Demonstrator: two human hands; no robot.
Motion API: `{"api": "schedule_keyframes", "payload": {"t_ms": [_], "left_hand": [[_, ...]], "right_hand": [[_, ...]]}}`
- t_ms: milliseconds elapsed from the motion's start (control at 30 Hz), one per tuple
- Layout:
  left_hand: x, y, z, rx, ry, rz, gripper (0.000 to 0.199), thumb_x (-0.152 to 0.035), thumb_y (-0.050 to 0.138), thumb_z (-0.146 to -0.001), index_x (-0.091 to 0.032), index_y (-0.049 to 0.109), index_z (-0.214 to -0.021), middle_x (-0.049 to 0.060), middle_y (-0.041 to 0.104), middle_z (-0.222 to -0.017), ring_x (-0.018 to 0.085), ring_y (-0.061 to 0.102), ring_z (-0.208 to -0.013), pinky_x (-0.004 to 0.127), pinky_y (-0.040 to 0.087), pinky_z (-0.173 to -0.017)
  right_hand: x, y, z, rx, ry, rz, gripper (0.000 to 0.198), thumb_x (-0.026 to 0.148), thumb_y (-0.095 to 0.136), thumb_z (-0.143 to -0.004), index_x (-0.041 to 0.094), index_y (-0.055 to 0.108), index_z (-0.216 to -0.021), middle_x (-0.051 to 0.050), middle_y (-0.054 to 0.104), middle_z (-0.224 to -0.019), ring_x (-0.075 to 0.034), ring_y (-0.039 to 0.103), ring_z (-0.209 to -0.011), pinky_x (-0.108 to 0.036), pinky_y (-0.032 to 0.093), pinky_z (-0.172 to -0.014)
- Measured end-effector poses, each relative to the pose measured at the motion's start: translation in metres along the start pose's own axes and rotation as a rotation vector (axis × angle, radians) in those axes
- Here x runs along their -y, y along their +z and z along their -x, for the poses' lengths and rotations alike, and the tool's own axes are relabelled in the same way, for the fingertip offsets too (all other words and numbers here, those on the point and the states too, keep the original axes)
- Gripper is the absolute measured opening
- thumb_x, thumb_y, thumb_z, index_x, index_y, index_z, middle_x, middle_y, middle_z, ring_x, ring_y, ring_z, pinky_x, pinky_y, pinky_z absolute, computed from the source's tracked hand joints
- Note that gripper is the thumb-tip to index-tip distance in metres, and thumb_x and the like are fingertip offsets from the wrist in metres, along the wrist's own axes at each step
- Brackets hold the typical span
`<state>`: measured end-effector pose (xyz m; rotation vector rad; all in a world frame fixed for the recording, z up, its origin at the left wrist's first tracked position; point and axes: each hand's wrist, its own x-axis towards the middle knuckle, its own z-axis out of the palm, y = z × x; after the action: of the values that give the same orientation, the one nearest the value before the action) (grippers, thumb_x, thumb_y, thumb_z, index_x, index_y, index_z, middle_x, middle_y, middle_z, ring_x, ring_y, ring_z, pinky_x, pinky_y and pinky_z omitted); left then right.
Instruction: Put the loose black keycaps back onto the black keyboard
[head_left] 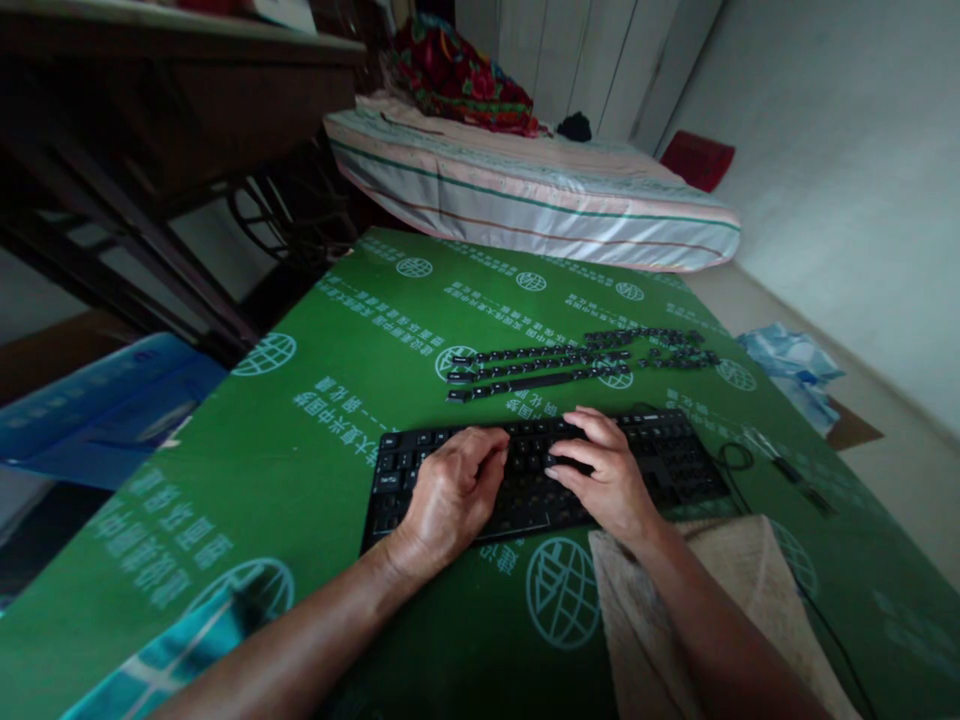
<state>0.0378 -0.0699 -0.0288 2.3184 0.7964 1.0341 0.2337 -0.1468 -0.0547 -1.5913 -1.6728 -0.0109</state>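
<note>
A black keyboard (525, 515) lies on the green board in front of me, with keycaps in its upper rows and bare key places lower down. My left hand (459, 490) rests over its left half, fingers curled and thumb against the index finger; whatever they may hold is hidden. Over the middle, my right hand (604, 465) pinches a small black keycap (552, 460) between thumb and index finger, its other fingers spread. Loose black keycaps (540, 382) lie in rows behind the keyboard, with a looser group (679, 357) at their right end.
Tools with thin metal shafts (784, 468) lie right of the keyboard near its cable (735, 457). A beige cloth (720, 570) lies under my right forearm. The green board (337, 330) meets a bed (540, 200) at the back; a dark table (172, 120) stands left.
</note>
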Motion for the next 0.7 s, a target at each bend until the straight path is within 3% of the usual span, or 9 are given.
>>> {"api": "schedule_keyframes", "payload": {"t_ms": [167,300,467,700], "left_hand": [[0.002,0.004,0.002,0.031,0.161,-0.115,0.020,-0.014,0.047,-0.089,-0.010,0.064,-0.098,0.014,0.062,-0.109,0.021,0.060,-0.099,0.036,0.052,-0.088],[-0.004,0.005,0.001,0.146,0.239,-0.208,0.023,-0.014,0.048,-0.087,-0.011,0.065,-0.102,0.016,0.056,-0.120,0.026,0.054,-0.107,0.042,0.049,-0.092],[-0.007,0.009,-0.001,0.288,0.258,-0.301,0.027,-0.015,0.050,-0.085,-0.017,0.064,-0.108,0.014,0.049,-0.132,0.032,0.039,-0.126,0.051,0.041,-0.100],[-0.005,0.013,-0.001,0.344,0.241,-0.359,0.032,-0.017,0.051,-0.086,-0.024,0.061,-0.116,0.013,0.043,-0.138,0.033,0.031,-0.132,0.053,0.037,-0.101]], "right_hand": [[0.000,0.002,0.000,0.015,0.025,0.029,0.009,0.024,0.071,-0.072,0.025,0.072,-0.082,-0.008,0.061,-0.114,-0.029,0.050,-0.116,-0.051,0.042,-0.096],[0.001,0.002,0.000,0.017,0.043,0.027,0.009,0.024,0.071,-0.072,0.025,0.072,-0.080,-0.009,0.060,-0.114,-0.029,0.048,-0.118,-0.051,0.041,-0.097],[0.002,0.002,0.001,0.008,0.048,0.005,0.011,0.020,0.070,-0.072,0.026,0.072,-0.081,-0.008,0.061,-0.115,-0.028,0.048,-0.118,-0.051,0.040,-0.098],[-0.001,0.005,0.002,-0.017,0.063,-0.008,0.009,0.021,0.068,-0.073,0.027,0.072,-0.079,-0.006,0.062,-0.114,-0.027,0.049,-0.118,-0.050,0.041,-0.098]]}}
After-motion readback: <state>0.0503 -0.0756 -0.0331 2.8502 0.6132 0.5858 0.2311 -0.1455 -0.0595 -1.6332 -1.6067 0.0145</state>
